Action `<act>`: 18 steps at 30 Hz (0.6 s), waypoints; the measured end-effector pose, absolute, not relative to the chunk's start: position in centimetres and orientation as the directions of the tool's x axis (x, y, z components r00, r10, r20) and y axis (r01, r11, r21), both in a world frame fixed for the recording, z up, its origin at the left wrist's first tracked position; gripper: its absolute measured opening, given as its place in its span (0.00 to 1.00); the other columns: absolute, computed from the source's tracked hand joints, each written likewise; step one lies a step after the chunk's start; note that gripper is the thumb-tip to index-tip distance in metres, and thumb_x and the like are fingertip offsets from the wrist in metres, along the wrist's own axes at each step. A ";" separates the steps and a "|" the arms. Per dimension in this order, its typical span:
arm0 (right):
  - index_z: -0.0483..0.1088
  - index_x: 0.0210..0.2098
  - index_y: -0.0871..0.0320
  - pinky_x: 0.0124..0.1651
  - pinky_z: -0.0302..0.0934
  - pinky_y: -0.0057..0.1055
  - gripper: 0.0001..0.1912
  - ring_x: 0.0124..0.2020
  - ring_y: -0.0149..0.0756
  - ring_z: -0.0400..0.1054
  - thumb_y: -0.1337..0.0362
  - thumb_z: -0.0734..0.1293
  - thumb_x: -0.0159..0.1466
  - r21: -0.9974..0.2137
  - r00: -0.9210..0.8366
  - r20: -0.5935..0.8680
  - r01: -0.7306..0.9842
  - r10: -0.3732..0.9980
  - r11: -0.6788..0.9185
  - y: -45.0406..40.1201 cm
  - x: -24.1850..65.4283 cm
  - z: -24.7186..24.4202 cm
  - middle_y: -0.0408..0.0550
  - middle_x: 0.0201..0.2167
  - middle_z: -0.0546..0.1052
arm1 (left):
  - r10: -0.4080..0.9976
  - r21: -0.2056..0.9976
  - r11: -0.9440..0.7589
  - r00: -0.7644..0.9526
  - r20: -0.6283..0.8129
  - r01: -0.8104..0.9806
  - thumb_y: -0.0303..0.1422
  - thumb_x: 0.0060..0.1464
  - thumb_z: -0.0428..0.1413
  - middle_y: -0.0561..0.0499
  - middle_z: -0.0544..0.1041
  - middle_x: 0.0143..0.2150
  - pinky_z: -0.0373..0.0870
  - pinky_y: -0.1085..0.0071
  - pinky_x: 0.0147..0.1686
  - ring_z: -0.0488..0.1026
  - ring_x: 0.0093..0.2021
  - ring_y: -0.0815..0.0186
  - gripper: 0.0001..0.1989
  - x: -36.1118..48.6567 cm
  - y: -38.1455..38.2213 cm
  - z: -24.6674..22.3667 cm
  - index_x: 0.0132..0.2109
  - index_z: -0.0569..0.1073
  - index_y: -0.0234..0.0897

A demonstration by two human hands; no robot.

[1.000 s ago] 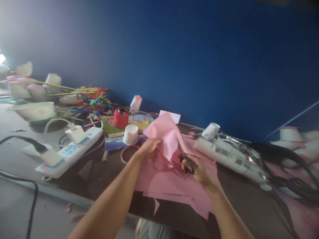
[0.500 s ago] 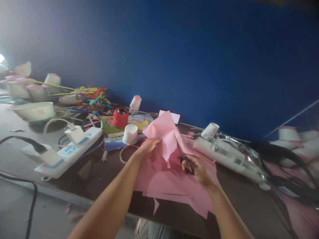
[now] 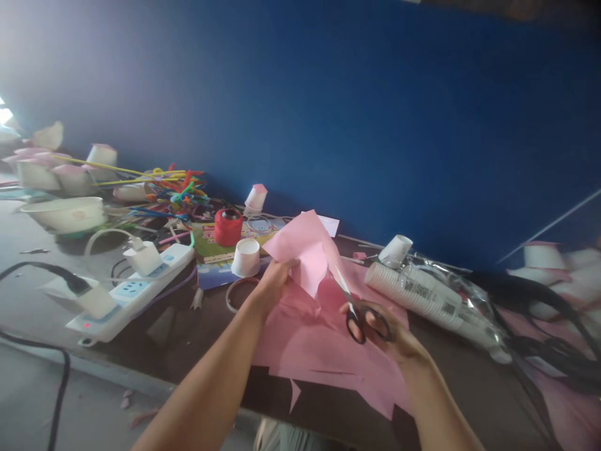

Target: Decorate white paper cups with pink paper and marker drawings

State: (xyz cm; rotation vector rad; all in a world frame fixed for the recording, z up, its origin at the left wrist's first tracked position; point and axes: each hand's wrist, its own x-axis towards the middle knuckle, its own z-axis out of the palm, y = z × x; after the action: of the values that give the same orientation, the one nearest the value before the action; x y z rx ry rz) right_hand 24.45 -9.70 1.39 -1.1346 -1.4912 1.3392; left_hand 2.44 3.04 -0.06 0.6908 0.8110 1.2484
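My left hand (image 3: pixel 278 280) pinches the left side of a raised pink paper sheet (image 3: pixel 305 241), which is bent and held above the table. In my right hand (image 3: pixel 387 329) are black-handled scissors (image 3: pixel 355 308), with fingers through the handle loops and the blades pointing up and left at the sheet's right edge. Beneath both hands lie more pink sheets (image 3: pixel 323 360) with cut edges. A small pink scrap (image 3: pixel 295 396) rests near the table's front edge.
White cups (image 3: pixel 246 257) and a red roll (image 3: pixel 228 227) stand behind on the left, by a power strip (image 3: pixel 129 291). Pipe cleaners (image 3: pixel 183 194) and a bowl (image 3: pixel 66 214) lie farther left. Stacked paper cups (image 3: pixel 413 291) in plastic lie right, near black cables (image 3: pixel 554 347).
The scissors have turned and their handles have spread, with my right hand slightly farther right and lower. My left hand and the raised sheet have shifted slightly left.
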 end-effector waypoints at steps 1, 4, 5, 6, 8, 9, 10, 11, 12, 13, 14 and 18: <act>0.73 0.40 0.59 0.28 0.53 0.33 0.30 0.22 0.34 0.60 0.38 0.65 0.54 -1.000 -0.316 -0.008 0.010 0.949 -0.005 -10.0 25.2 1.4 0.46 0.20 0.69 | 0.983 0.824 0.183 0.099 -0.154 -0.537 0.27 0.40 0.61 0.53 0.74 0.26 0.67 0.73 0.26 0.72 0.25 0.68 0.14 2.4 3.1 -0.1 0.38 0.71 0.33; 0.75 0.38 0.53 0.27 0.53 0.34 0.34 0.19 0.34 0.56 0.33 0.66 0.46 -0.979 -0.245 0.078 -0.200 0.966 0.028 -10.5 27.1 1.9 0.42 0.15 0.63 | 0.983 0.821 0.180 0.117 -0.138 -0.543 0.27 0.40 0.60 0.54 0.72 0.25 0.65 0.74 0.24 0.69 0.22 0.70 0.13 2.4 3.1 0.2 0.37 0.71 0.34; 0.75 0.38 0.51 0.28 0.54 0.35 0.34 0.19 0.34 0.55 0.31 0.65 0.45 -0.966 -0.142 0.128 -0.243 0.982 0.090 -10.5 27.4 2.2 0.42 0.15 0.62 | 0.983 0.823 0.176 0.134 -0.122 -0.540 0.27 0.39 0.60 0.55 0.72 0.25 0.64 0.74 0.24 0.68 0.22 0.71 0.13 2.4 2.9 0.4 0.37 0.71 0.34; 0.74 0.39 0.48 0.30 0.56 0.37 0.34 0.20 0.35 0.55 0.30 0.64 0.45 -0.949 -0.027 0.175 -0.272 0.984 0.162 -10.5 27.6 2.5 0.42 0.16 0.62 | 0.983 0.832 0.171 0.150 -0.107 -0.527 0.26 0.39 0.60 0.55 0.71 0.24 0.64 0.74 0.24 0.67 0.21 0.71 0.13 2.3 2.6 0.6 0.36 0.71 0.33; 0.73 0.41 0.46 0.35 0.58 0.40 0.33 0.24 0.37 0.58 0.31 0.63 0.48 -0.911 0.152 0.251 -0.297 0.956 0.287 -10.1 27.5 3.0 0.44 0.21 0.66 | 0.978 0.879 0.154 0.195 -0.071 -0.452 0.27 0.40 0.60 0.55 0.70 0.23 0.62 0.75 0.23 0.66 0.21 0.71 0.11 2.2 2.0 1.1 0.35 0.71 0.33; 0.72 0.42 0.45 0.39 0.59 0.41 0.31 0.27 0.38 0.60 0.32 0.63 0.49 -0.897 0.199 0.274 -0.300 0.941 0.325 -9.9 27.2 3.2 0.45 0.24 0.68 | 0.973 0.909 0.142 0.225 -0.055 -0.393 0.28 0.41 0.59 0.55 0.70 0.23 0.61 0.75 0.22 0.66 0.21 0.71 0.09 2.1 1.7 1.4 0.34 0.71 0.33; 0.72 0.42 0.45 0.42 0.59 0.42 0.28 0.30 0.39 0.62 0.35 0.64 0.51 -0.893 0.216 0.281 -0.297 0.935 0.338 -9.6 26.8 3.2 0.45 0.27 0.70 | 0.964 0.936 0.127 0.263 -0.039 -0.327 0.29 0.42 0.59 0.54 0.70 0.23 0.61 0.74 0.22 0.66 0.22 0.71 0.08 2.1 1.3 1.6 0.33 0.71 0.32; 0.72 0.43 0.46 0.44 0.59 0.42 0.26 0.33 0.40 0.63 0.38 0.66 0.52 -0.898 0.208 0.278 -0.290 0.938 0.330 -9.3 26.3 3.1 0.45 0.29 0.71 | 0.953 0.957 0.109 0.301 -0.024 -0.268 0.30 0.44 0.59 0.52 0.71 0.24 0.62 0.74 0.24 0.67 0.24 0.70 0.07 2.0 1.0 1.8 0.32 0.72 0.32; 0.72 0.43 0.47 0.46 0.60 0.42 0.25 0.34 0.40 0.64 0.41 0.68 0.52 -0.912 0.171 0.257 -0.283 0.951 0.297 -9.0 25.8 2.9 0.46 0.30 0.71 | 0.943 0.972 0.093 0.333 -0.017 -0.215 0.31 0.44 0.60 0.51 0.72 0.26 0.63 0.74 0.25 0.68 0.25 0.69 0.07 2.0 0.7 2.0 0.32 0.72 0.32; 0.71 0.44 0.49 0.46 0.60 0.41 0.24 0.36 0.41 0.65 0.44 0.70 0.52 -0.927 0.117 0.233 -0.274 0.965 0.257 -8.7 25.3 2.6 0.46 0.31 0.72 | 0.932 0.981 0.072 0.362 -0.002 -0.180 0.32 0.44 0.60 0.49 0.74 0.28 0.64 0.73 0.27 0.69 0.28 0.67 0.08 2.0 0.4 2.2 0.33 0.73 0.31; 0.70 0.45 0.50 0.46 0.61 0.41 0.24 0.37 0.42 0.66 0.47 0.71 0.53 -0.937 0.070 0.214 -0.266 0.974 0.225 -8.5 24.9 2.2 0.46 0.31 0.72 | 0.919 0.985 0.049 0.393 0.019 -0.163 0.32 0.44 0.61 0.47 0.75 0.31 0.65 0.72 0.29 0.70 0.30 0.65 0.10 2.0 0.2 2.3 0.35 0.74 0.31; 0.68 0.49 0.53 0.49 0.62 0.41 0.22 0.42 0.42 0.68 0.51 0.68 0.58 -0.953 -0.010 0.180 -0.248 0.984 0.172 -8.2 23.8 1.0 0.49 0.36 0.75 | 0.874 0.980 -0.006 0.474 0.102 -0.201 0.29 0.43 0.62 0.45 0.77 0.39 0.68 0.69 0.35 0.71 0.37 0.60 0.15 2.2 -0.3 2.5 0.42 0.75 0.32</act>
State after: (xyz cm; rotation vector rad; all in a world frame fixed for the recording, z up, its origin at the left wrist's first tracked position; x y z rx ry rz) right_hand 23.83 -8.15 0.98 -0.8822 -1.1269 1.2083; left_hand 2.16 -0.31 2.55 1.3032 0.6714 0.9569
